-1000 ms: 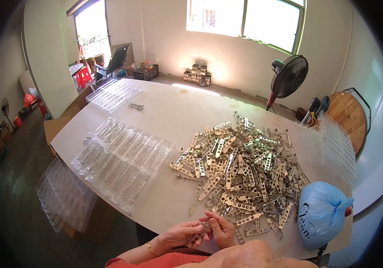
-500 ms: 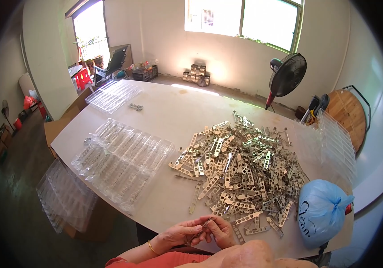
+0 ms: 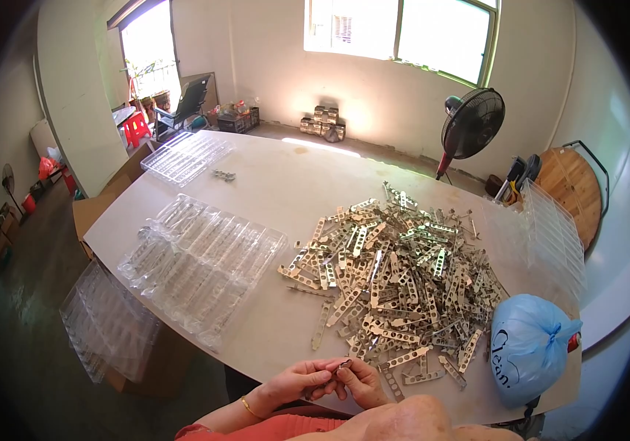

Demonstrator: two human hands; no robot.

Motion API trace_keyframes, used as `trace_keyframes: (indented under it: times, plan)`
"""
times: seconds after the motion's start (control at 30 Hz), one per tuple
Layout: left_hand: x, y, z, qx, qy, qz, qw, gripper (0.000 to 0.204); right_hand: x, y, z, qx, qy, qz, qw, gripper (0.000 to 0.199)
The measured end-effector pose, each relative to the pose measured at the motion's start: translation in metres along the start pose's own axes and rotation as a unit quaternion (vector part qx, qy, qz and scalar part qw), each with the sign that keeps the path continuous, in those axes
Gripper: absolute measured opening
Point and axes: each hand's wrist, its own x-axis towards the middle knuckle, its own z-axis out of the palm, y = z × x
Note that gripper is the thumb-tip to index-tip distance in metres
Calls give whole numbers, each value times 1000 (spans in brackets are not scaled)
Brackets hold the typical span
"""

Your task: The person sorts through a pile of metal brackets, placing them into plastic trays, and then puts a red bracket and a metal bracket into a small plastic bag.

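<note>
At the table's near edge my left hand (image 3: 301, 379) and my right hand (image 3: 360, 379) are pressed together around a small metal part (image 3: 343, 365), both pinching it with the fingertips. Just beyond the hands lies a large heap of perforated metal strips (image 3: 396, 283), spread over the right half of the pale table (image 3: 285, 184). Left of the heap lie clear plastic trays (image 3: 201, 261) with rows of long slots.
A tied blue plastic bag (image 3: 528, 349) sits at the table's right near corner. Another clear tray (image 3: 186, 156) lies at the far left, more trays stand stacked at the right edge (image 3: 554, 235) and on a box below left (image 3: 109, 323). A standing fan (image 3: 471, 125) is behind.
My hands have stayed at the near edge, fingers shifting slightly on the small part. Nothing else on the table moved.
</note>
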Motion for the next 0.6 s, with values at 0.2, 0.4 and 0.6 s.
trace_keyframes:
  times: [0.2,0.4,0.6]
  plan:
    - [-2,-3,14,305,58,133,941,51,0,0,-2,-17,43,-19,999,23]
    - [0,-10,21,515,168,137,829,38,4,-7,0,-27,66,-21,997,23]
    - [4,-13,12,401,118,145,897,28,6,-5,0,-15,51,18,998,22]
